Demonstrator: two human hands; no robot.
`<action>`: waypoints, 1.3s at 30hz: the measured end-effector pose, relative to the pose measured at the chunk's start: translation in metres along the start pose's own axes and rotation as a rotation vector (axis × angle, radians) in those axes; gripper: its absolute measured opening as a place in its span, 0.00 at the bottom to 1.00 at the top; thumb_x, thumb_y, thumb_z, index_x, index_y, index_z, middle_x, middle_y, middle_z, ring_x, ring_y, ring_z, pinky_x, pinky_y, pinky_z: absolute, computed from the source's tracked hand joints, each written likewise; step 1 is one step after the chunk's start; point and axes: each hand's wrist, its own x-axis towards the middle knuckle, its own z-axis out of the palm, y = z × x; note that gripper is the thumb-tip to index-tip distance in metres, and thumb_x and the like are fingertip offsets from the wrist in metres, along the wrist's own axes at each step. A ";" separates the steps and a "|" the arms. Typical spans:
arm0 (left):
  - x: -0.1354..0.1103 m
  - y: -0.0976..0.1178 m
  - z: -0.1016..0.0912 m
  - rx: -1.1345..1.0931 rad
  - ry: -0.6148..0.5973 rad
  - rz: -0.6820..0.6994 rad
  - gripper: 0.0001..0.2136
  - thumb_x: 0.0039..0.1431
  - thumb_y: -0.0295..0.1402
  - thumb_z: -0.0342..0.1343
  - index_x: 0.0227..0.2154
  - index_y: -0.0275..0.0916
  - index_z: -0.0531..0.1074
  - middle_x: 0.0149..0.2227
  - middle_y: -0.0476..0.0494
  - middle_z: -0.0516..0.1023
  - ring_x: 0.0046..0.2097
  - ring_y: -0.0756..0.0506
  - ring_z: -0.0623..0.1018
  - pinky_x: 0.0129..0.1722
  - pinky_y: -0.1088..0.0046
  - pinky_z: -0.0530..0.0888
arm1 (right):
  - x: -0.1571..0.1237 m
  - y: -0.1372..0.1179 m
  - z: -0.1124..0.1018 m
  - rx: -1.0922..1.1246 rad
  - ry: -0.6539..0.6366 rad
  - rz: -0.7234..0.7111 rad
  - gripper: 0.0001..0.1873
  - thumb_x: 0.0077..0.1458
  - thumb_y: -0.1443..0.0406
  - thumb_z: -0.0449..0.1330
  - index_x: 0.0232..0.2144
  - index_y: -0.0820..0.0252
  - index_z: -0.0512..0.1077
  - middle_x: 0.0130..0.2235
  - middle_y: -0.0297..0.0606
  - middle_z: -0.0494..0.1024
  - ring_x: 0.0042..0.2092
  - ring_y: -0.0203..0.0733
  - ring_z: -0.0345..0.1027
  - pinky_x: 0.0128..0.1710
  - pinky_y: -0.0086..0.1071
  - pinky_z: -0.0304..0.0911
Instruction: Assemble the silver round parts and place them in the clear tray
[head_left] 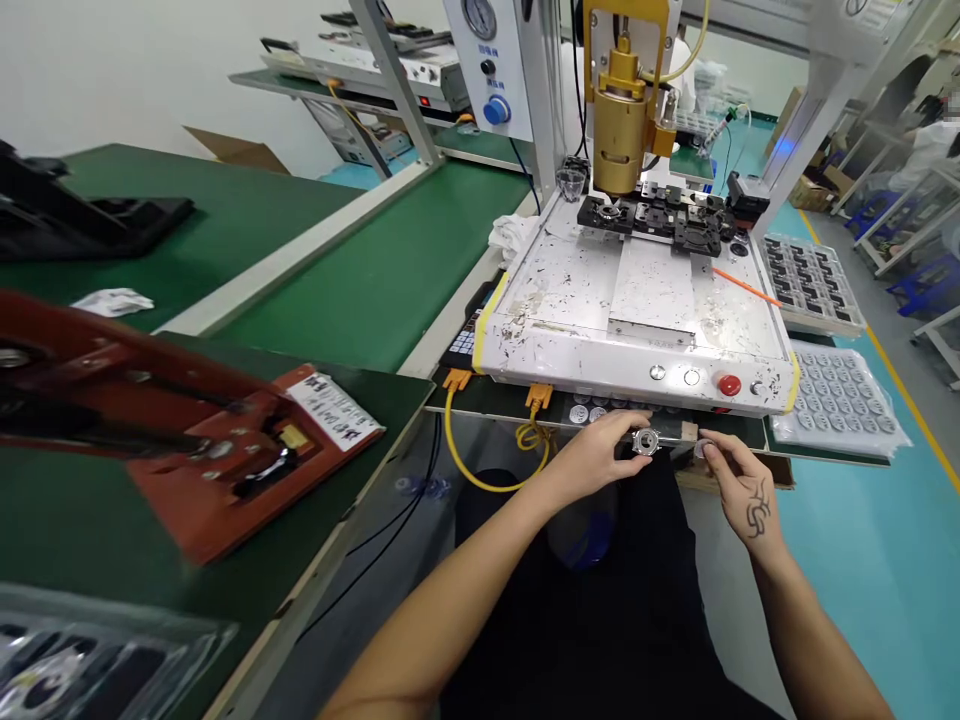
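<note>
Between the thumb and fingers of my left hand (592,462) is a small round silver metal part (646,441) with an opening in its middle. My right hand (748,492) pinches a small clear disc (703,448) a short way to the right of that part, and the two do not touch. Both hands are over my lap, just in front of the machine's front edge. Behind them stands a white bench machine (555,350) with a gold cylindrical head (619,140) above black fixtures (675,220).
A red button (729,385) is on the machine's front. Right of it lie a tray of round parts (840,400) and a tray of dark parts (810,280). A red lever press (217,450) stands left, and a yellow cable (459,455) hangs below the bench edge.
</note>
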 end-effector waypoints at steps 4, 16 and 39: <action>-0.029 0.026 -0.005 -0.490 0.066 -0.219 0.22 0.61 0.35 0.71 0.55 0.38 0.74 0.51 0.38 0.86 0.50 0.39 0.87 0.56 0.59 0.81 | 0.005 -0.035 0.014 0.305 -0.094 0.164 0.15 0.65 0.53 0.69 0.49 0.54 0.83 0.31 0.34 0.78 0.28 0.38 0.70 0.30 0.34 0.70; -0.076 0.067 -0.020 -1.063 0.314 -0.452 0.26 0.59 0.37 0.76 0.56 0.34 0.75 0.49 0.34 0.88 0.49 0.36 0.89 0.54 0.59 0.85 | 0.007 -0.056 0.043 0.567 -0.358 0.325 0.16 0.63 0.53 0.73 0.39 0.57 0.77 0.26 0.31 0.77 0.26 0.34 0.71 0.30 0.29 0.69; -0.098 0.083 -0.022 -1.001 0.337 -0.403 0.24 0.67 0.44 0.69 0.59 0.35 0.79 0.53 0.33 0.87 0.57 0.32 0.85 0.58 0.52 0.85 | -0.001 -0.066 0.035 0.529 -0.597 0.393 0.19 0.68 0.50 0.68 0.34 0.56 0.70 0.26 0.30 0.72 0.25 0.34 0.59 0.27 0.32 0.52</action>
